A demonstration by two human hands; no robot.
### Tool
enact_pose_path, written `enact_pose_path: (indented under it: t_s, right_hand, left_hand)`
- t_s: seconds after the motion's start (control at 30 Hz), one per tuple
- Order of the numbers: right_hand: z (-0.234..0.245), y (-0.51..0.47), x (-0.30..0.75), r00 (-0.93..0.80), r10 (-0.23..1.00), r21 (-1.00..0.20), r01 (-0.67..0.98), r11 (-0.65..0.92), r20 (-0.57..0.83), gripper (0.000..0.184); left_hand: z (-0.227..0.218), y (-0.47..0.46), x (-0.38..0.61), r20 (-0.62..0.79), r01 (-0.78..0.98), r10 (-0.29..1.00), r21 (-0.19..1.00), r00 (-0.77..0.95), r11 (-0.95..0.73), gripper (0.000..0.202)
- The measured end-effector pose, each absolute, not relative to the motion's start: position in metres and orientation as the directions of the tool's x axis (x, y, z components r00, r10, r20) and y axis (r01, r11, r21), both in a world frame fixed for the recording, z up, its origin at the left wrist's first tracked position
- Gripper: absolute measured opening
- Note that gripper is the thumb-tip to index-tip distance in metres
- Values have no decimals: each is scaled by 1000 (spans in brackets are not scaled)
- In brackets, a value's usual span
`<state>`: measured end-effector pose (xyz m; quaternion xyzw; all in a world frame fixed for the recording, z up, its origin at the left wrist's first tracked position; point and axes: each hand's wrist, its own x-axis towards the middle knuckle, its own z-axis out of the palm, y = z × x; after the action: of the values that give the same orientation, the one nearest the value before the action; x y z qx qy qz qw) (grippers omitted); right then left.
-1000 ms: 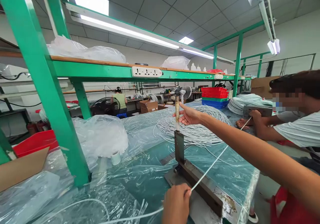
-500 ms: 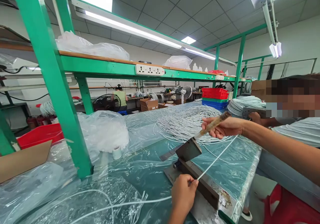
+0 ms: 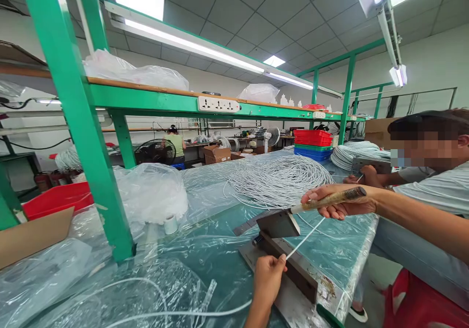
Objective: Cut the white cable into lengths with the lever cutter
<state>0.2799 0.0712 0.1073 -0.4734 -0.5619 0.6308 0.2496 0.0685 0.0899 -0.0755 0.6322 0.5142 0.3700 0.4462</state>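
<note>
Our right hand [image 3: 339, 205] is wrapped tight around the wooden handle [image 3: 331, 199] of the cutter [image 3: 284, 250], which is tipped low over its metal base. Our left hand [image 3: 266, 278] pinches the white cord [image 3: 304, 239] right at the blade [image 3: 278, 224]. The cord lies across the cutter on the plastic-covered table [image 3: 220, 259]. Another person's hands [image 3: 361, 175] work farther back, near piles of white cord [image 3: 278, 179].

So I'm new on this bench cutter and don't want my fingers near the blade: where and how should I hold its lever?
Probably by the wrapped handle at the lever's far end, gripped from above as the right hand does. It sticks out well clear of the blade. The left hand holds the white cord on the near side of the base.
</note>
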Motion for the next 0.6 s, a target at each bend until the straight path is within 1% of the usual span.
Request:
enact_pose_path:
  t_s: [0.07, 0.13, 0.4, 0.53, 0.6]
  right_hand:
    - [105, 64, 279, -404, 848, -933, 249, -259, -343, 27]
    - [103, 56, 279, -388, 849, -926, 262, -271, -359, 30]
    - [85, 43, 288, -355, 848, -919, 163, -358, -394, 48]
    - [77, 38, 290, -323, 840, -899, 202, -389, -436, 54]
    - [75, 31, 287, -280, 848, -890, 216, -401, -450, 53]
  left_hand:
    - [-76, 88, 70, 46, 298, 985, 950, 165, -94, 34]
    - [-77, 88, 71, 50, 279, 989, 956, 138, -87, 31]
    - [-75, 88, 74, -12, 204, 993, 979, 115, -12, 27]
    - [-72, 88, 74, -29, 188, 992, 982, 126, 5, 27]
    - [-71, 87, 73, -35, 182, 991, 983, 128, 11, 27]
